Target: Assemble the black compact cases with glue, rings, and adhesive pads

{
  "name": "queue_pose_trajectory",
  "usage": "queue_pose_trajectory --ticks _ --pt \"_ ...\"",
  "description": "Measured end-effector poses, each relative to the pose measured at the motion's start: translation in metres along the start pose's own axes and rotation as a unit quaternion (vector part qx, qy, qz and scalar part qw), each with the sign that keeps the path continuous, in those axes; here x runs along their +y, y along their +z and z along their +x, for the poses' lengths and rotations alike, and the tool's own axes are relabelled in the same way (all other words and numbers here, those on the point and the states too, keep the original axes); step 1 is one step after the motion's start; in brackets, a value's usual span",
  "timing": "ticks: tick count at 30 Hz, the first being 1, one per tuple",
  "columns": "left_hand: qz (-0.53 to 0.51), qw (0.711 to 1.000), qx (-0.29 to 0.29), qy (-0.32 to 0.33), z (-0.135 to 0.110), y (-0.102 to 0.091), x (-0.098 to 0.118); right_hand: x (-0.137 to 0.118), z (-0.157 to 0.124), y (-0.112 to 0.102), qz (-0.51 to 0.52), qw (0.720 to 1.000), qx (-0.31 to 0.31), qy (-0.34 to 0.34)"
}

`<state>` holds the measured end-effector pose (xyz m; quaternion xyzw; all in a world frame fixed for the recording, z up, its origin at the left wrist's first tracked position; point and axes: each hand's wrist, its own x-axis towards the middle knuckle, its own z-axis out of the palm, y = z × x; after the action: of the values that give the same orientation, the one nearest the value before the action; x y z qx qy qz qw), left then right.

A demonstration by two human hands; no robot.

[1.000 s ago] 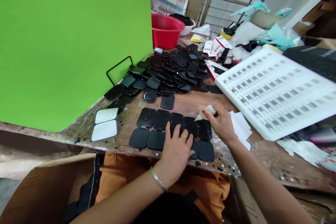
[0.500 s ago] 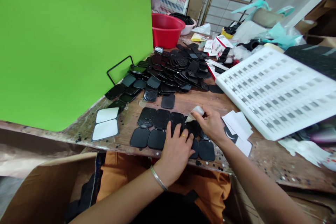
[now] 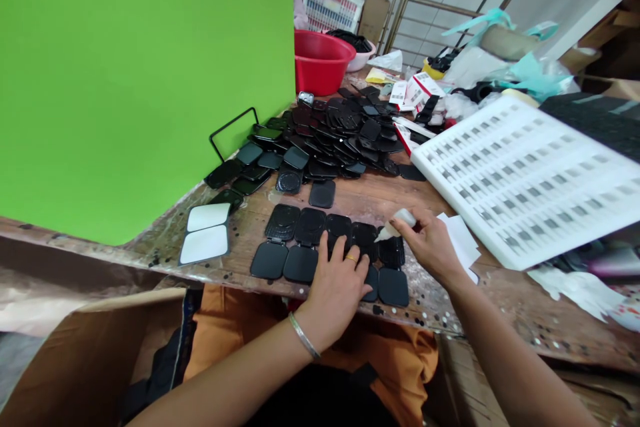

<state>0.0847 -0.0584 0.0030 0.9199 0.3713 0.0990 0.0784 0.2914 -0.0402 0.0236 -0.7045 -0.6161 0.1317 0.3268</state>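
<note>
Several black hinged cases (image 3: 283, 221) lie unfolded side by side near the table's front edge. My left hand (image 3: 335, 277) rests flat over the middle ones, its fingers spread on them. In my right hand (image 3: 431, 243) is a small white squeeze bottle (image 3: 403, 217) with a pointed nozzle, gripped between thumb and fingers. The bottle is tilted, and its tip points down and left at the upper half of a case (image 3: 365, 235) near the right end of the row. Whether the tip touches it I cannot tell.
Behind the row is a heap of black cases (image 3: 345, 133). A green panel (image 3: 150, 80) stands at the left, near a pair of white stickers (image 3: 204, 243). A red basin (image 3: 323, 63) is at the back. A white foam tray (image 3: 535, 180) and white paper pieces (image 3: 460, 240) lie right.
My right hand has moved to the right with the squeeze bottle, its tip shifting along the row. My left hand stays in place on the cases.
</note>
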Motion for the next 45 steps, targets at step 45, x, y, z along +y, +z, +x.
queue_pose_trajectory --ticks 45 --pt "0.026 0.997 -0.013 -0.072 -0.030 -0.014 -0.030 -0.061 0.023 0.064 0.071 0.994 -0.042 -0.072"
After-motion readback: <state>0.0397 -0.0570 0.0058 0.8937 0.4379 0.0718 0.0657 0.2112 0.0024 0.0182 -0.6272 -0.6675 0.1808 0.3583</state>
